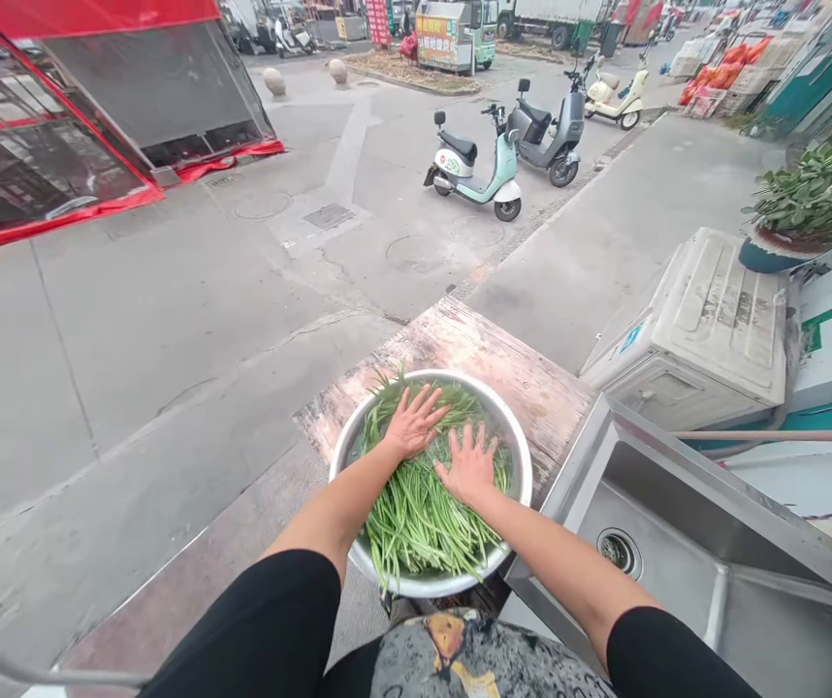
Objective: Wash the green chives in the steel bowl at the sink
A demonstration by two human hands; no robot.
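Note:
A round metal basin (522, 441) full of long green chives (420, 519) sits on a worn wooden board, with water visible among the leaves. My left hand (414, 423) lies flat on the greens in the upper part of the basin, its fingers spread. Just right of it and slightly lower, my right hand (469, 465) also rests palm down on the chives, fingers apart. Neither hand grips anything. The stalk ends fan toward me over the basin's near side, and a few touch the rim.
The wooden board (485, 334) reaches beyond the basin. A stainless steel sink (667, 528) with a drain stands close on the right. Behind it are a white outdoor unit (707, 315) and a potted plant (786, 247). Scooters (478, 170) are parked ahead on the pavement.

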